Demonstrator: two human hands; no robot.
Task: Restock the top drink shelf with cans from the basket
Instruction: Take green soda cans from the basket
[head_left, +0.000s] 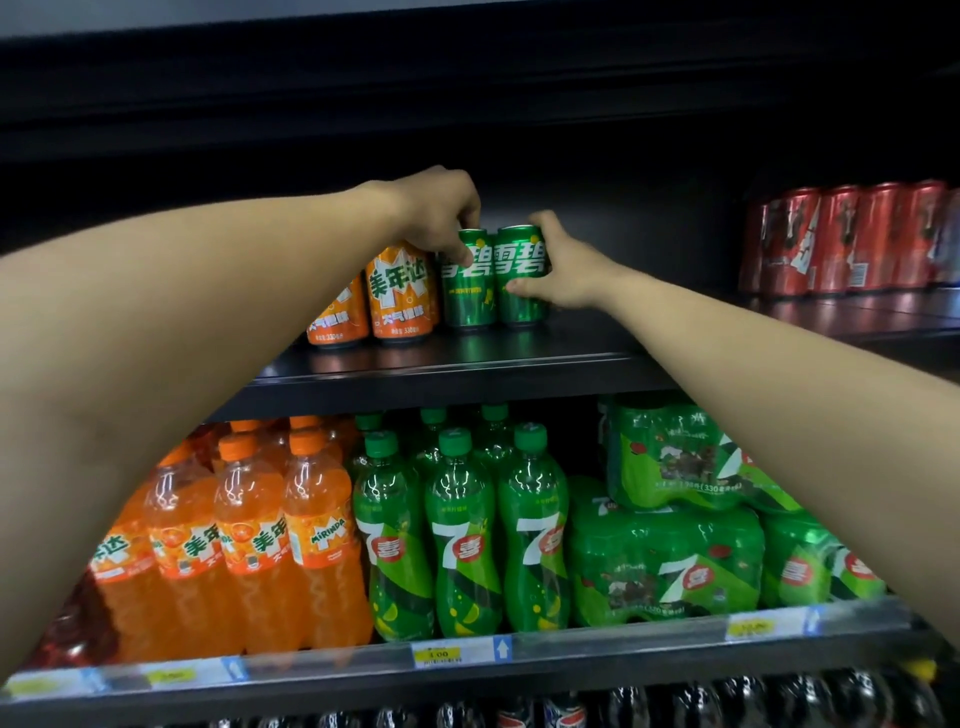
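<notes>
Two green cans stand upright, touching, on the top shelf (467, 358) right of two orange cans (400, 293): left green can (465, 296) under the left hand (436, 213), fingers curled over its rim; right green can (519, 306) wrapped by the right hand (563, 265).

Two green cans (493, 280) are marked with white characters. Orange cans (400, 296) are lettered in green; red cans (841, 239) are patterned white.
</notes>
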